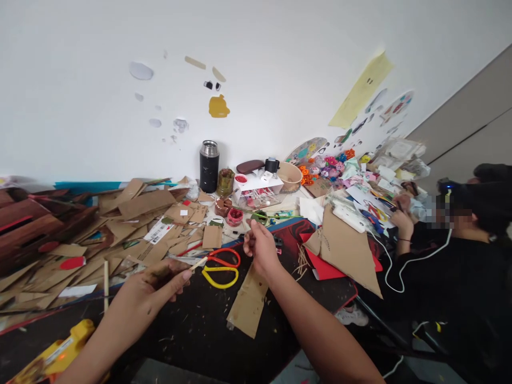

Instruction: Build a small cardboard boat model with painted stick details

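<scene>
Between the thumb and fingers of my left hand (166, 280) is a thin pale stick (199, 264), its tip pointing up and right. Beside that tip lie scissors (221, 269) with one red and one yellow handle. My right hand (260, 245) is raised over the dark table with its fingers curled together; whether something small is between them cannot be made out. Under the right wrist lies a strip of brown cardboard (248, 304).
Cardboard scraps (136, 213) pile up at the left, near a yellow tool (60, 352). A black bottle (209, 168), jars and a white box stand by the wall. A larger cardboard piece (348, 245) lies on red paper at the right. Another person (472, 266) sits far right.
</scene>
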Available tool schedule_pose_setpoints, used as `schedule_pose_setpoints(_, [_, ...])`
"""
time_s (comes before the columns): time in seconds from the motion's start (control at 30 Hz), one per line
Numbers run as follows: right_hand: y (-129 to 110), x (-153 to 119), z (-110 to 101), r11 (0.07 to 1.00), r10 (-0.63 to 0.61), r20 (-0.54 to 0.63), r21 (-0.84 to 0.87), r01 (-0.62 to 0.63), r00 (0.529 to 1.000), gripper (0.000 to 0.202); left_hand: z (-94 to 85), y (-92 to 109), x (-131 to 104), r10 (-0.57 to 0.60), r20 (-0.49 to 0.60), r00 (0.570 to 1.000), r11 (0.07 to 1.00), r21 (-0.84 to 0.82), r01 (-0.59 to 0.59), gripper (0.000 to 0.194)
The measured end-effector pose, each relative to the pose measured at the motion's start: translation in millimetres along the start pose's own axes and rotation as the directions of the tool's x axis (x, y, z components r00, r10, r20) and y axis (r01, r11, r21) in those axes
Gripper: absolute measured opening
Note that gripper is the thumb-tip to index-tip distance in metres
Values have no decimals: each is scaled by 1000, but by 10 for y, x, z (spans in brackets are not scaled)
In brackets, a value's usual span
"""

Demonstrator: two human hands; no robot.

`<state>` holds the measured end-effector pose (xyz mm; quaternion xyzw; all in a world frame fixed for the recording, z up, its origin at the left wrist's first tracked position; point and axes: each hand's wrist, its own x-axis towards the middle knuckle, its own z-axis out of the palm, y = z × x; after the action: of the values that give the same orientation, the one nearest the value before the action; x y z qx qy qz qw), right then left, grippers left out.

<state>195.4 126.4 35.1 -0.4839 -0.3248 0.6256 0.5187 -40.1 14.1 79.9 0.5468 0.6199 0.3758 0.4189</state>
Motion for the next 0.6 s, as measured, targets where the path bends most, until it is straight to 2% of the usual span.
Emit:
schedule_pose_setpoints(0.4, [-37, 323, 100, 999, 9, -66, 39, -7, 998, 57, 43, -18, -33, 42, 116, 992, 999, -26, -40, 53])
schedule_pose_setpoints(0.6, [-60, 443, 139, 998, -55, -44, -28, 53, 998, 57, 59, -32, -28, 59, 141, 988, 998, -23, -56, 48])
